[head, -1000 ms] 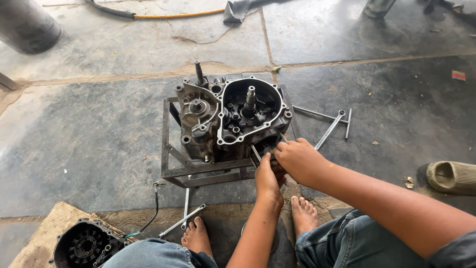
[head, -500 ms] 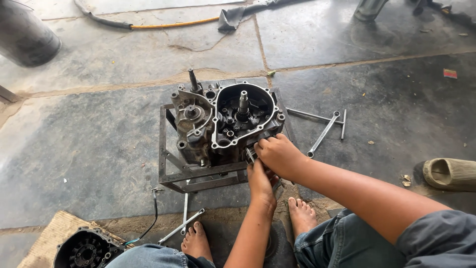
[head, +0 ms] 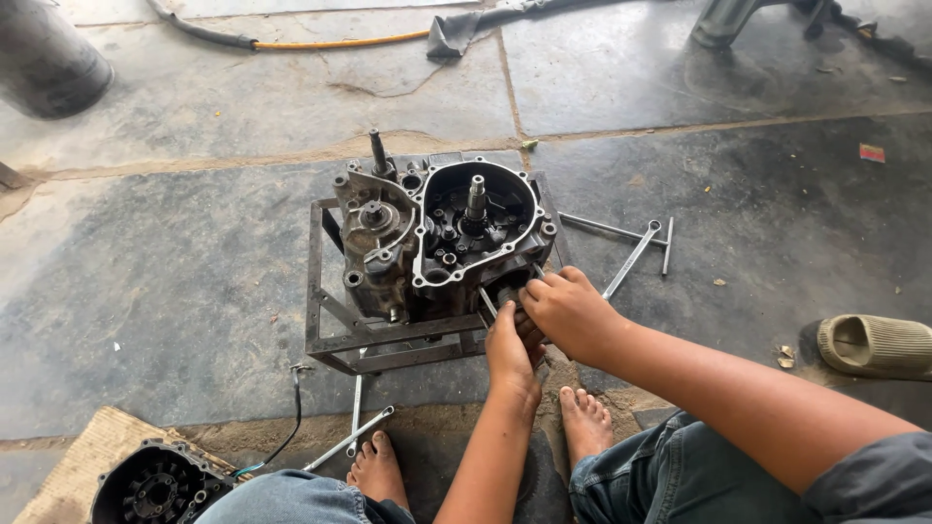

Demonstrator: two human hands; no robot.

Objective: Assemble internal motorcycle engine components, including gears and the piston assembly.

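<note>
A greasy engine crankcase (head: 442, 233) with two upright shafts sits in a rusty square metal stand (head: 330, 340) on the stone floor. Both hands work at its near right corner. My right hand (head: 568, 311) is closed around a thin metal tool (head: 488, 303) that pokes toward the case's lower right edge. My left hand (head: 512, 351) lies just below it, with its fingers tucked under the right hand against the case and the stand. What the left fingers grip is hidden.
A T-handle wrench (head: 631, 254) lies right of the stand. Another wrench (head: 349, 437) and a black wire (head: 294, 408) lie near my bare feet (head: 377, 471). A round engine cover (head: 155, 483) rests on cardboard at bottom left. A sandal (head: 874, 344) lies at right, a hose (head: 330, 41) at the back.
The view has shifted slightly. Both hands stay at the case's near right corner, with the right hand moved a little up toward the case.
</note>
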